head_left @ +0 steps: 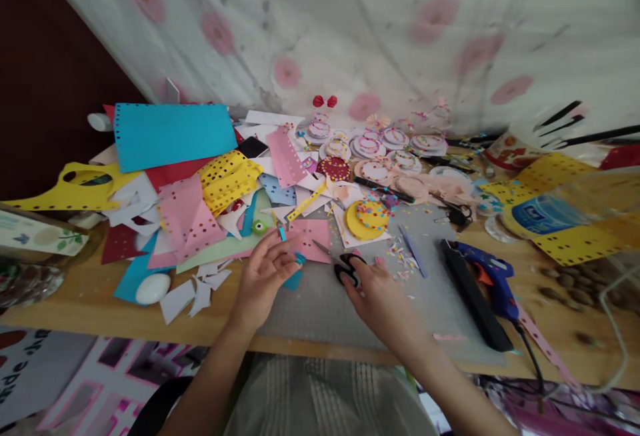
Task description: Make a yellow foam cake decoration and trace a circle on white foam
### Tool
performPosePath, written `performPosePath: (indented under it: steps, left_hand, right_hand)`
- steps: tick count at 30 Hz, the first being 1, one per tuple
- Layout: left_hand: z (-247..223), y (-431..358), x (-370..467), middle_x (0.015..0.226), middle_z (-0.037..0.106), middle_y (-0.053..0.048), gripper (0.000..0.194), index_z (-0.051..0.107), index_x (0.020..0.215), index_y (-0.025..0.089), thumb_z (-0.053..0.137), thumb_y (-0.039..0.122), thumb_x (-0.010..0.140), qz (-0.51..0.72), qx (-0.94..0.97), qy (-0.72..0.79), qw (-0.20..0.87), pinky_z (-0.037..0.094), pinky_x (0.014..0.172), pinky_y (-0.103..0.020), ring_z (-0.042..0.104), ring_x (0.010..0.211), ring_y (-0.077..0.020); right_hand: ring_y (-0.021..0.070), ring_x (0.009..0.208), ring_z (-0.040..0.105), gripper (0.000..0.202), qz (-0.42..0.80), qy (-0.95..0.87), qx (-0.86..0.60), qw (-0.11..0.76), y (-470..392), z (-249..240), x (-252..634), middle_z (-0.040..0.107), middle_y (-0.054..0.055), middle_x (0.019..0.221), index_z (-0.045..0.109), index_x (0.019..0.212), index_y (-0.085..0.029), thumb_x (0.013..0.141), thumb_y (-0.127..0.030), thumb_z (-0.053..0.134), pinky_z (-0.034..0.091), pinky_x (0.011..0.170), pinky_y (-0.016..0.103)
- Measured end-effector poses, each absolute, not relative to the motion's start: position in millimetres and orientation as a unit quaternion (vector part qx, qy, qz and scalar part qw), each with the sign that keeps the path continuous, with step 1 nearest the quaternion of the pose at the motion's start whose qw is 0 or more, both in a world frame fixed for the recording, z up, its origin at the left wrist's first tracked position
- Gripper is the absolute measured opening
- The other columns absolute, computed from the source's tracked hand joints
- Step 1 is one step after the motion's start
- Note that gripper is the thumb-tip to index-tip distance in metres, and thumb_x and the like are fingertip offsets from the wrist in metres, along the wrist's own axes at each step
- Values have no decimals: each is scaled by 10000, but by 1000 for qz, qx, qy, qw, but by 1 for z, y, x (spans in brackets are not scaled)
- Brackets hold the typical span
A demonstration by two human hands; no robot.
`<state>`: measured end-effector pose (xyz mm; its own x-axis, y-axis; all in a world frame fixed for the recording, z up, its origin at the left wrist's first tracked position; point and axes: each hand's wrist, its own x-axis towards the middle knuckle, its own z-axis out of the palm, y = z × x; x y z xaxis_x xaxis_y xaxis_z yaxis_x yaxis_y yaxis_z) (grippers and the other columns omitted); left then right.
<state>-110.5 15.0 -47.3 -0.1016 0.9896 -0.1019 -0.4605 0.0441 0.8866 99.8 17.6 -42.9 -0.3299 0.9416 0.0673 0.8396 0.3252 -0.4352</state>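
My left hand [261, 277] is closed at the fingertips on a small blue paper piece [299, 259], its other fingers curled loosely. A narrow blue strip [282, 233] shows just above those fingers. To the right, my right hand [383, 299] grips the black handles of the scissors [345, 268], whose blades point up and left. Beneath the blades lies a pink punched sheet [313, 233]. A blue scrap [293, 281] rests under my left fingertips. Beyond my right hand sits a yellow paper cake [367, 218] trimmed with coloured dots.
Coloured paper sheets [175, 136] and scraps pile up at the left. Several small decorated paper cakes [370, 145] line the back. A blue glue gun [493, 276] and a black long tool [470, 296] lie right on the grey cutting mat [425, 316]. A bottle [565, 213] lies far right.
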Motion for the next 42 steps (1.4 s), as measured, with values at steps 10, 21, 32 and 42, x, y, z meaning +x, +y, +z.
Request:
performPosePath:
  steps: [10, 21, 32, 42]
  left_hand:
    - [-36, 9, -115, 1181, 686, -99, 412, 541, 1213, 242, 694, 216, 831, 572, 389, 406, 597, 548, 837, -318, 699, 897, -168]
    - [-12, 8, -112, 1121, 707, -86, 351, 577, 1133, 223, 709, 246, 809, 569, 451, 414, 550, 580, 770, -298, 710, 921, -204]
    - [-9, 35, -100, 1264, 583, -121, 387, 572, 1217, 218, 647, 289, 844, 461, 674, 520, 250, 432, 999, -416, 518, 1199, -254]
    - [5, 14, -61, 807, 720, -4, 88, 731, 814, 218, 692, 296, 806, 453, 491, 501, 550, 487, 706, -214, 641, 779, -131]
  right_hand:
    - [135, 696, 538, 229, 485, -665, -429, 371, 26, 4, 55, 649, 58, 902, 653, 1005, -191, 860, -365, 619, 459, 622, 258]
    - [93, 627, 548, 170, 650, -462, -413, 440, 26, -1, 51, 666, -1, 787, 723, 860, -223, 765, -364, 734, 455, 592, 224]
    - [101, 627, 586, 193, 620, -411, -456, 489, 20, -6, 79, 671, -6, 769, 715, 879, -225, 761, -376, 741, 486, 616, 235]
    - [95, 590, 580, 182, 609, -433, -451, 489, 18, -2, 99, 673, -5, 717, 715, 840, -203, 770, -371, 720, 485, 588, 224]
